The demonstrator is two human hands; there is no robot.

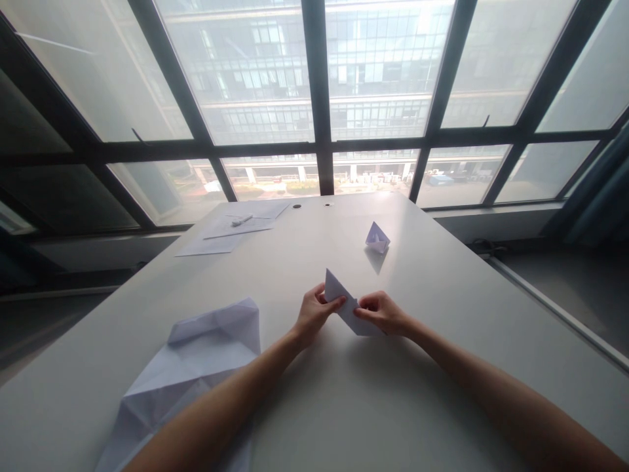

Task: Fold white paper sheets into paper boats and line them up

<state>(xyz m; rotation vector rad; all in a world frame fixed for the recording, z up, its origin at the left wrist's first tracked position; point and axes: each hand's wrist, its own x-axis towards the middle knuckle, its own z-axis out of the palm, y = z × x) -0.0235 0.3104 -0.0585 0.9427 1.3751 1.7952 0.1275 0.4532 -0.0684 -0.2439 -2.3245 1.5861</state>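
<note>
A folded piece of white paper with a pointed upper corner is held between my two hands, just above the white table. My left hand pinches its left side, thumb on the near face and fingers behind. At the right, my right hand grips the edge with thumb and bent forefinger. Some of the paper's lower right part is hidden by that hand. Beyond my hands a small folded paper boat stands on the table. A large creased sheet of paper lies at the left, partly under my left forearm.
At the far left of the table lie several flat paper sheets, with a small whitish object on top. Two round holes sit near the far edge. Behind the table rise dark-framed windows; a curtain hangs at the right.
</note>
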